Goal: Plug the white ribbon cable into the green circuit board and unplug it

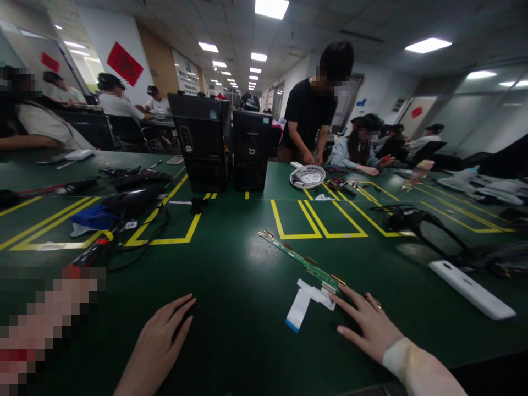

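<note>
The narrow green circuit board [297, 257] lies on the tabletop [239, 330], its near end at the fingertips of the right hand [367, 319], spread and gripping nothing; the left hand [159, 338] is loosely open, empty. The board looks light, stiff and fragile (the white ribbon cable [300, 307] seems floppier), best held by its long edges.

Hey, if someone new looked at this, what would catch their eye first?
Probably the two black computer towers, standing side by side toward the far side of the green table. Next, the long green circuit board and white ribbon cable, close by the right hand. Yellow tape outlines across the table also stand out.
</note>
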### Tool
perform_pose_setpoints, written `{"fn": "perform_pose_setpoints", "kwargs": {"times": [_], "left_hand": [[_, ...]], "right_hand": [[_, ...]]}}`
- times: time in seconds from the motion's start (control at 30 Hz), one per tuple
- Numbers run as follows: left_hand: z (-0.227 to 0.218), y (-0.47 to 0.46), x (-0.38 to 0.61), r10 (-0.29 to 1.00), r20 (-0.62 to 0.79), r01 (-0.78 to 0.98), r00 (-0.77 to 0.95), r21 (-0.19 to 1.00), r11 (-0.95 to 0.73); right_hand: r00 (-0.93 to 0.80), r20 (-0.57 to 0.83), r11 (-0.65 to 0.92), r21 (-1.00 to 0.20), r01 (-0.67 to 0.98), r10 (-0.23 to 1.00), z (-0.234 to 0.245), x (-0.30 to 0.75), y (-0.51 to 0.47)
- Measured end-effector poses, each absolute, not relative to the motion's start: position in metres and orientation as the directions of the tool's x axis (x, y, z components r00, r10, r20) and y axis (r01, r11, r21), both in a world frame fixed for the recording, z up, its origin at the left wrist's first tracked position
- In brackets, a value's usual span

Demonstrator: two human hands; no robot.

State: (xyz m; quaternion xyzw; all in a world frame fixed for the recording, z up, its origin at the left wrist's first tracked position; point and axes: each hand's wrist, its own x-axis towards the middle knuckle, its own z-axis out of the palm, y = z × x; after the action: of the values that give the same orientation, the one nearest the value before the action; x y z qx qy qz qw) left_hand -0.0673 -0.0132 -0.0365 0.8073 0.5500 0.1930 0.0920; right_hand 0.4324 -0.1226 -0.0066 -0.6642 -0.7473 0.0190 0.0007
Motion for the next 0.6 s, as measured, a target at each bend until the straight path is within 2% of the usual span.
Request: {"fn": "perform_pose_setpoints", "kwargs": {"times": [0.3,0.6], "left_hand": [[-0.039,-0.011,-0.071,0.922,0.2,0.857,0.331,0.345,-0.383],[-0.04,-0.011,-0.069,0.902,0.252,0.845,0.351,0.329,-0.422]], "right_hand": [[0.236,-0.112,-0.236,0.016,0.972,0.965,0.004,0.484,-0.15],[0.451,0.007,-0.451,-0.013,0.892,0.892,-0.023,0.564,-0.164]]}}
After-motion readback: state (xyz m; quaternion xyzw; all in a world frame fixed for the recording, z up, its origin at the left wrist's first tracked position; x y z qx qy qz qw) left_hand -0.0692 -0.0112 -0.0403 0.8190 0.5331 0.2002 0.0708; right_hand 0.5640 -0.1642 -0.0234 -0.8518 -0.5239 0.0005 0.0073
